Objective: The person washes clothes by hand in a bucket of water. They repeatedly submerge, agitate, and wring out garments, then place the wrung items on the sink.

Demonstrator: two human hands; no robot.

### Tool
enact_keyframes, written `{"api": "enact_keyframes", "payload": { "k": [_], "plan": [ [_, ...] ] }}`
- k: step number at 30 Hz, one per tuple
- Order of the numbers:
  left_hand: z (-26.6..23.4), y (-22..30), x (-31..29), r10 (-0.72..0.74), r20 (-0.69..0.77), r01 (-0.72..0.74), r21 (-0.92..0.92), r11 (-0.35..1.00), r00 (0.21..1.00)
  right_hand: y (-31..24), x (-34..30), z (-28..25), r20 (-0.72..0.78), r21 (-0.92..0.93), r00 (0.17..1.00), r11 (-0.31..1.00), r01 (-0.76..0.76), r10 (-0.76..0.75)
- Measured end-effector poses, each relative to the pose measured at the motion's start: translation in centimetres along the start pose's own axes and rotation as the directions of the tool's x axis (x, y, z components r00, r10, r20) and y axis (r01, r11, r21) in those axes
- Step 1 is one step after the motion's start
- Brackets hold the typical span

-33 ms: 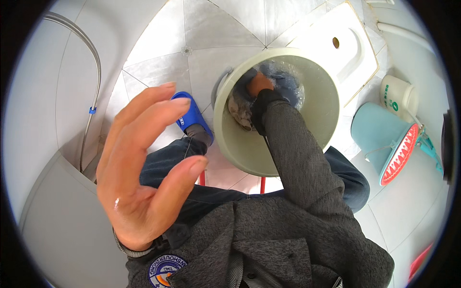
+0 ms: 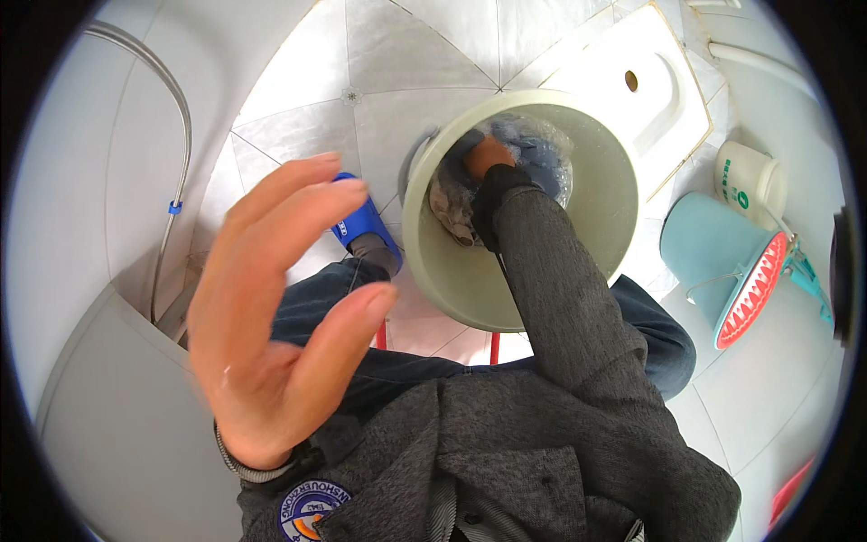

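My left hand [image 2: 262, 298] is raised to the left of the bucket, wet, holding nothing. Its fingers are curved, with the thumb well apart from them. Between my knees stands a large pale green bucket [image 2: 601, 226], with soapy water and wet cloth at its far side. My right hand [image 2: 489, 158] reaches down into it among dark blue cloth [image 2: 540, 163]; its fingers are hidden. A greyish-brown patterned cloth [image 2: 449, 210] lies against the bucket's left inner wall. Dark grey sleeve covers the right forearm down to a black cuff.
A white squat toilet pan [image 2: 655, 99] is set in the tiled floor, far right. On the right are a white tub [image 2: 748, 181] and a tilted blue-green bucket [image 2: 704, 248] with a red-and-white rim. A metal hose [image 2: 185, 135] hangs at the left. My foot wears a blue slipper [image 2: 366, 221].
My left hand has shifted slightly to the right and is a little blurred. The right arm and the bucket look the same.
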State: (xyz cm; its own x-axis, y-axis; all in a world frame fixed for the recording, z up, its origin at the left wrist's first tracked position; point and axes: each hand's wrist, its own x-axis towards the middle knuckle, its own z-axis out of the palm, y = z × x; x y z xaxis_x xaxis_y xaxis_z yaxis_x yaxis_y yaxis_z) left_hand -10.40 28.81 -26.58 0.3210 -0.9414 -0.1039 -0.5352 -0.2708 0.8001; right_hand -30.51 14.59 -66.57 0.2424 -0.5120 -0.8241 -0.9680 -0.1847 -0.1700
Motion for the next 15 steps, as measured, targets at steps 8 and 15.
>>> {"api": "enact_keyframes", "payload": {
  "k": [8, 15],
  "plan": [
    [2.7, 1.2, -0.4, 0.118, -0.252, -0.141, -0.077, 0.987, 0.96, 0.8, 0.4, -0.6, 0.021, -0.045, 0.989, 0.989, 0.144, -0.143],
    [2.6, 1.7, 0.7, 0.133, -0.462, -0.226, -0.152, 0.962, 0.877, 1.3, -18.6, -12.0, -0.046, -0.145, 0.886, 0.88, 0.452, -0.462]
  ]
}}
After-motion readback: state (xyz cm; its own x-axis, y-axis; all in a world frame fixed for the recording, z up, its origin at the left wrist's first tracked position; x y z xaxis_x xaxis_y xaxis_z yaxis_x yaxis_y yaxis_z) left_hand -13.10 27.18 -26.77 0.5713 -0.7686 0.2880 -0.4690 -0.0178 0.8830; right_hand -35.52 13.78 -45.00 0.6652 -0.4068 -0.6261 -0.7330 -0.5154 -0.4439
